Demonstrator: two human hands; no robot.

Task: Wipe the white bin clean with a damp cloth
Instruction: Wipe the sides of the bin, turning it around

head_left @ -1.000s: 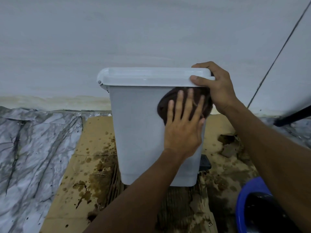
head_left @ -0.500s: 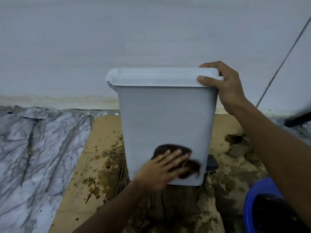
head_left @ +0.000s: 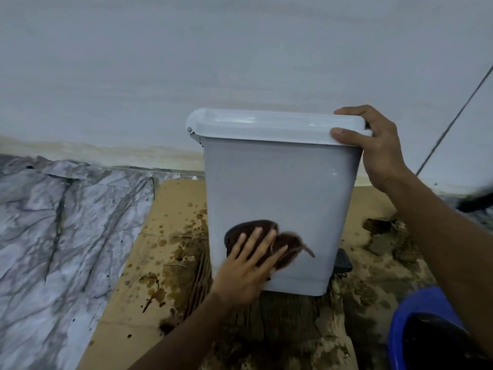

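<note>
Since half a second earlier, the dark brown cloth point(head_left: 262, 243) has been carried slightly upward on the near face of the white bin point(head_left: 277, 198), from the bottom edge to a spot above it, left of centre. The cloth is pressed flat against the plastic by the left hand point(head_left: 246, 271), whose fingers are spread apart over it; a frayed end is seen trailing to the right of the fingertips. The bin is stood upright on a sheet of stained, wet cardboard point(head_left: 138, 276), close to the pale wall point(head_left: 240, 49) behind it. Its hinged lid point(head_left: 266, 125) is closed and is gripped at the right-hand corner by the right hand point(head_left: 373, 145), thumb laid on the front edge and fingers curled over the top. A black pedal point(head_left: 342, 260) is observed projecting at the lower right of the bin. Marble-patterned sheeting point(head_left: 53, 236) is laid to the left of the cardboard, its edge touching it. A blue basin point(head_left: 400, 329) with dark contents is partly visible at the lower right corner, near the bin but apart from it.
</note>
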